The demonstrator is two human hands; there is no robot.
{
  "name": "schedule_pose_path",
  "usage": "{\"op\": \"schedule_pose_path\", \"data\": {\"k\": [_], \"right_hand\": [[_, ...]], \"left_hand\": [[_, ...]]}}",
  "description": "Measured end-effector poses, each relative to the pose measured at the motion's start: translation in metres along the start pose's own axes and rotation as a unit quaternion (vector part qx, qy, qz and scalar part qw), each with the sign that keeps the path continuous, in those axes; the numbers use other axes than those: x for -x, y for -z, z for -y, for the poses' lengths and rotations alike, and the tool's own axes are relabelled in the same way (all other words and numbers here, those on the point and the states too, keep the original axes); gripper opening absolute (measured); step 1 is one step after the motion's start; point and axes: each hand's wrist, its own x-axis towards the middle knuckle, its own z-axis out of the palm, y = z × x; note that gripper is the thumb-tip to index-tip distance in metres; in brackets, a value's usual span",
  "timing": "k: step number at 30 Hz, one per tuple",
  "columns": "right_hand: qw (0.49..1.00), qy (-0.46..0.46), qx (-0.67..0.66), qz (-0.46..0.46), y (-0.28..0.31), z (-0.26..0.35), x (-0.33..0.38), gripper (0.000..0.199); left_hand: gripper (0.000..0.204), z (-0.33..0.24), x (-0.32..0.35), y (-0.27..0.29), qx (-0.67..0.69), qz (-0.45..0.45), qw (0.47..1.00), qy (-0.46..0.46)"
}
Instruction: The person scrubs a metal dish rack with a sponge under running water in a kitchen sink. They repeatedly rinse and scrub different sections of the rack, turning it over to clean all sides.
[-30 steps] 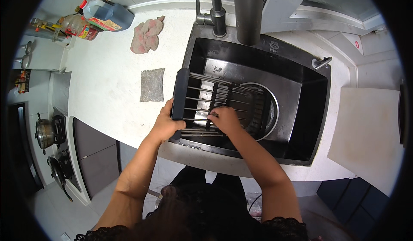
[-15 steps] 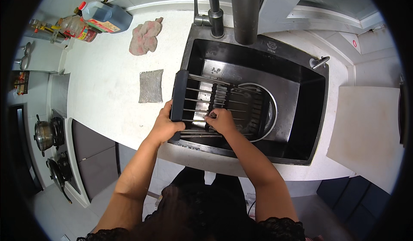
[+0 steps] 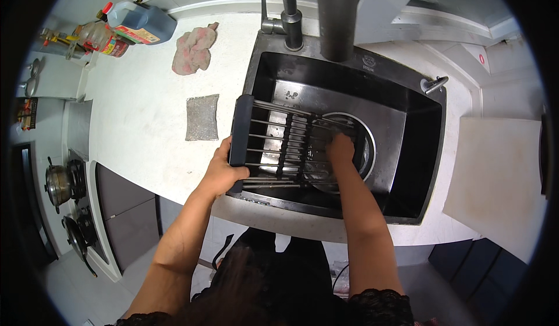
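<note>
One left hand (image 3: 220, 173) is gripping the dark end bar of a single wire rack (image 3: 279, 142), its grip curled around that bar with the thumb lying on top. The rack is lying across the left part of the one black sink (image 3: 419, 151), its thin metal rods running away to the right of that grip. One right hand (image 3: 339, 149) is pressing down on the rods at the rack's far end; its fingers are bent under the palm, so I cannot tell whether that grip is pinching anything or only resting there. Just beyond the right hand, a round metal rim is showing under the rods, mostly hidden by the hand and the rack, and hard to identify.

Left of the left grip, on the white worktop (image 3: 140, 128), one grey mesh scouring cloth (image 3: 202, 117) is lying flat, well apart from the rack. Farther off, one pink rag (image 3: 193, 49) is lying crumpled. Beyond it, one dark jug (image 3: 142, 22) and one smaller bottle (image 3: 99, 36) are standing near the wall, blurred by the lens rim. Past the sink's far edge, one tap (image 3: 289, 14) is rising, its top cut off.
</note>
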Motion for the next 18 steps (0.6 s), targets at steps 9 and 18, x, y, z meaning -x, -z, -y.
{"op": "schedule_pose_path", "data": {"k": [9,18], "right_hand": [[0.984,-0.015,-0.162,-0.074,-0.005,0.031,-0.003,0.02],[0.833,-0.216,-0.51,0.019,-0.003,0.064,-0.002,0.02]], "left_hand": [[0.078,0.0,-0.001,0.001,0.029,0.011,1.0,-0.007],[0.079,0.003,-0.002,0.002,0.025,0.005,1.0,-0.001]]}}
